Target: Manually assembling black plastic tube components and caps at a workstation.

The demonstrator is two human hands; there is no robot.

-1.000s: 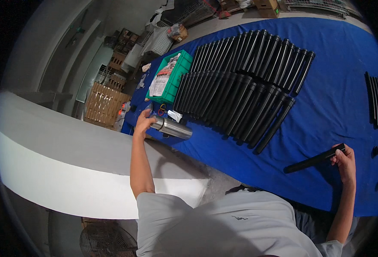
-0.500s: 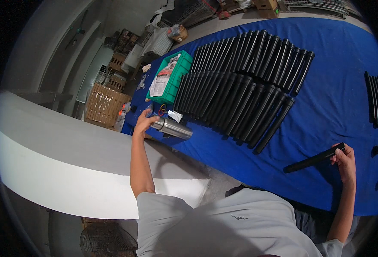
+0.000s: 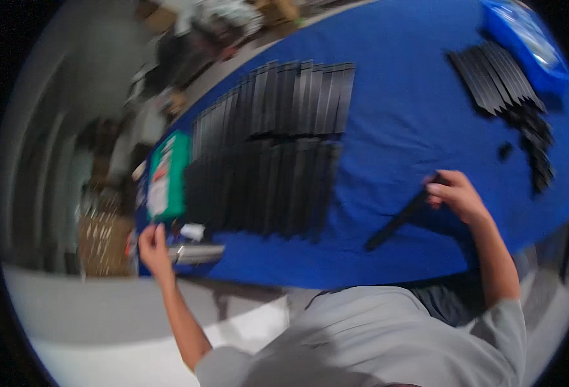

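Blue cloth covers the whole bench, and the view of it is smeared by motion, so fine detail is lost. Nearest, at the bench's close left corner, the left hand rests against the end of a silvery metal cylinder lying on its side; whether its fingers actually close on it I cannot tell. Toward the right, the right hand has its fingers pinched shut on the upper end of one long black flat strip, which slants down to the left with its lower end on the cloth, apart from the rest. Beyond the left hand stands a green rectangular box with a white label. Past that, two rows of black strips laid side by side fill the middle of the bench (a good many, neatly edge to edge), which suggests most of the laying-out is done. Farthest right, a loose fan of more black strips and small black pieces appears unsorted, so work likely remains there.
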